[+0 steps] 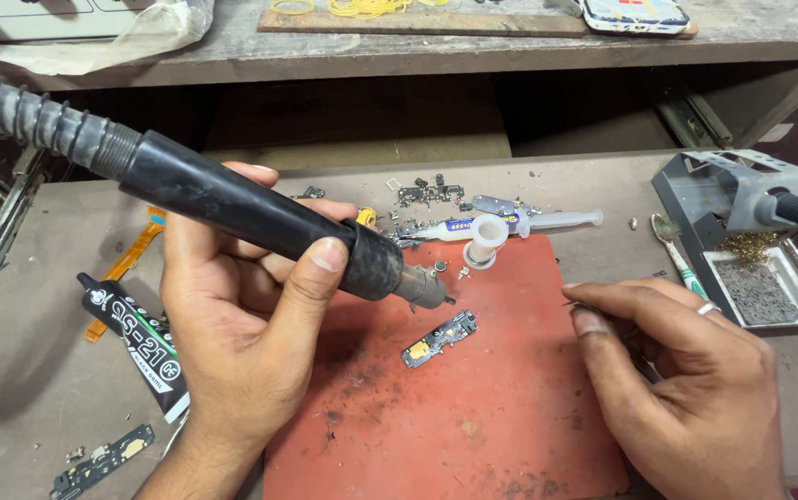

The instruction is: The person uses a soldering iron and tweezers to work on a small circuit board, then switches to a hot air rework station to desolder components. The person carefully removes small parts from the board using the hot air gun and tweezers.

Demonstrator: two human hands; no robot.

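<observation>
Two hands share our work: our left hand (241, 315) wraps around the black hot-air gun handle (251, 211), its nozzle angled just above the small circuit board (439, 340) lying on the red mat (473, 417), while our right hand (686, 370) pinches thin tweezers (573, 302) near the board.
</observation>
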